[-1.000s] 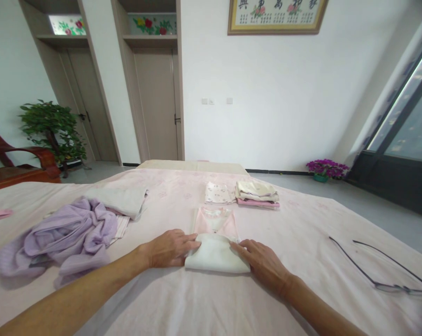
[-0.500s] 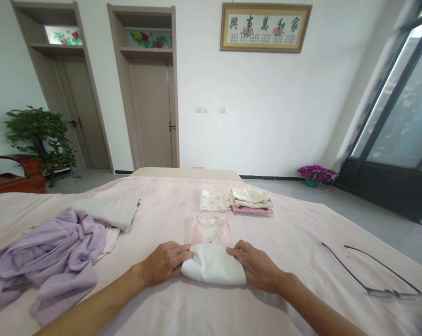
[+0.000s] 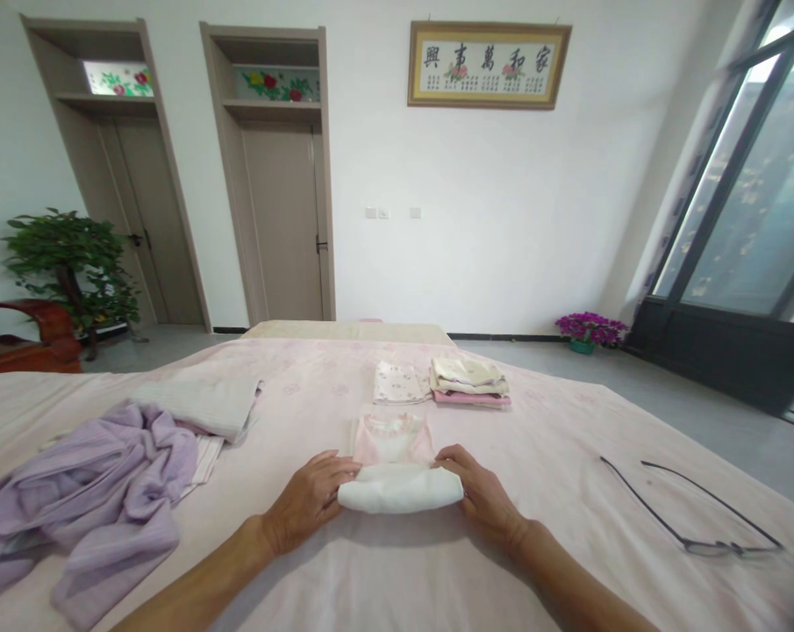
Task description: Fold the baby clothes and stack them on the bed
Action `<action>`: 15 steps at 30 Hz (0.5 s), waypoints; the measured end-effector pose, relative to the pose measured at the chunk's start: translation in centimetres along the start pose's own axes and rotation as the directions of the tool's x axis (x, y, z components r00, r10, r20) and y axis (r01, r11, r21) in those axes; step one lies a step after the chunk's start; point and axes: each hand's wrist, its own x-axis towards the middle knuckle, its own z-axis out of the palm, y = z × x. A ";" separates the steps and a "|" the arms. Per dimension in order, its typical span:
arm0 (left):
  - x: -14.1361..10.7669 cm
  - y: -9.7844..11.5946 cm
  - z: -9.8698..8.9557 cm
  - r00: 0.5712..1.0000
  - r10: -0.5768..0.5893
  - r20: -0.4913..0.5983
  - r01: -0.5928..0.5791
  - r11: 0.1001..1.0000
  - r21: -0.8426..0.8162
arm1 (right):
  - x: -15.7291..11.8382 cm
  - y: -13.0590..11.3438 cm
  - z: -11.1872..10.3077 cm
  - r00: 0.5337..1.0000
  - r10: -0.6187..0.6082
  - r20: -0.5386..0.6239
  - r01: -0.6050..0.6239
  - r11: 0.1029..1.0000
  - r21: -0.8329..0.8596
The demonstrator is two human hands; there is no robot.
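A small pink-and-white shirt (image 3: 397,491) lies in front of me, its lower part turned up into a thick white fold and its pink collar end flat on the cloth. My left hand (image 3: 311,496) grips the left end of that fold, thumb underneath and fingers on top. At the right end my right hand (image 3: 482,496) holds it the same way. Just beyond the collar are a folded white printed garment (image 3: 400,384) and a stack of folded clothes (image 3: 470,382), cream above pink.
Crumpled lilac clothing (image 3: 107,491) and a pale striped garment (image 3: 203,404) lie at the left. Black-framed glasses (image 3: 705,544) rest unfolded at the right. A pink sheet (image 3: 554,456) covers the surface. Beyond it stand a potted plant (image 3: 67,263) and purple flowers (image 3: 590,327).
Both hands have moved slightly away from me, rolling the white fold further toward the collar. The fold is now narrower and tighter. The view has tilted up a little.
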 end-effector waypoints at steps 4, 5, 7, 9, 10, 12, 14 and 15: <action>-1.2 1.3 -0.4 0.998 -0.052 -0.044 0.043 0.983 -0.178 | -0.9 -0.3 0.6 0.999 -0.037 -0.037 0.042 0.990 0.138; -1.5 1.6 -0.3 0.993 -0.105 -0.044 0.093 0.972 -0.216 | -1.1 -0.3 0.9 0.999 -0.025 -0.047 0.031 0.988 0.153; -1.7 2.0 0.2 0.966 -0.257 -0.039 0.237 0.931 -0.279 | -1.2 -0.2 1.5 0.997 0.019 -0.072 -0.008 0.987 0.162; -1.1 1.9 0.9 0.908 -0.417 -0.044 0.378 0.859 -0.344 | -0.6 0.2 1.9 0.989 0.090 -0.118 -0.074 0.988 0.137; -0.6 1.8 1.2 0.872 -0.486 -0.056 0.432 0.820 -0.376 | 0.0 0.4 2.1 0.978 0.143 -0.150 -0.126 0.985 0.120; 1.0 1.1 1.9 0.801 -0.590 -0.106 0.500 0.756 -0.422 | 1.6 1.1 2.5 0.938 0.283 -0.201 -0.270 0.959 0.091; 2.7 0.1 2.5 0.724 -0.671 -0.157 0.560 0.705 -0.435 | 3.4 2.0 2.9 0.884 0.419 -0.208 -0.415 0.907 0.065; 3.5 -0.4 2.7 0.683 -0.713 -0.157 0.597 0.669 -0.443 | 4.2 2.5 3.1 0.857 0.478 -0.192 -0.479 0.877 0.045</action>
